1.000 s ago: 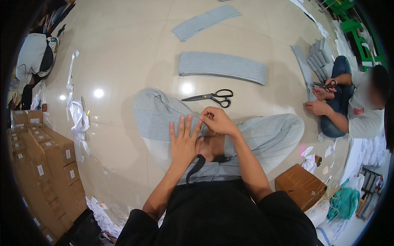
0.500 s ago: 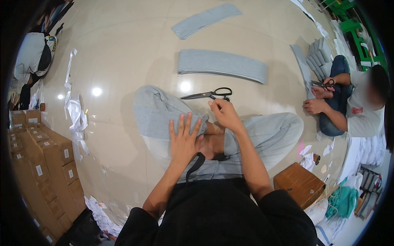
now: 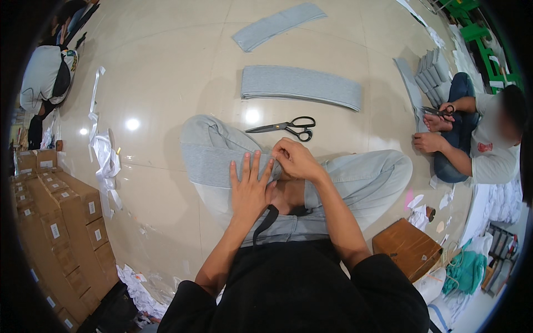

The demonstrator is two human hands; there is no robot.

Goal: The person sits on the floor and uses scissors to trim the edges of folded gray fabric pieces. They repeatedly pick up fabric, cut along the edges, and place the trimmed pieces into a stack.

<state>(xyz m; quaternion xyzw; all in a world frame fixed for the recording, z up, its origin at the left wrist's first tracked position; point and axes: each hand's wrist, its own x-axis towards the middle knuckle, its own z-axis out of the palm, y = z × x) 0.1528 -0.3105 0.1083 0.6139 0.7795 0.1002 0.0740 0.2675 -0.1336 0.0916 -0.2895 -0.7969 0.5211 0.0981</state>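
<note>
My left hand (image 3: 250,188) lies flat, fingers spread, on a grey fabric strip (image 3: 208,165) draped over my bent left leg. Beside its fingertips my right hand (image 3: 297,161) is closed, thumb and fingers pinched together at the strip's right end. What the pinch holds, if anything, is too small to make out. Just beyond, on the floor, rest black-handled scissors (image 3: 280,127) with blades pointing left. Farther out is a flat stack of grey fabric strips (image 3: 300,87), and past it another grey fabric piece (image 3: 279,26) lies at a slant.
On the right a co-worker (image 3: 494,133) sits holding scissors near a grey strip, beside folded grey pieces (image 3: 433,72). A brown box (image 3: 406,250) stands near my right side. Stacked cartons (image 3: 61,222) line the left, with a shiny white ribbon (image 3: 102,158) on the floor.
My right hand has moved left from near the scissors' handles to the fingertips of my left hand. The left hand stays flat on the strip.
</note>
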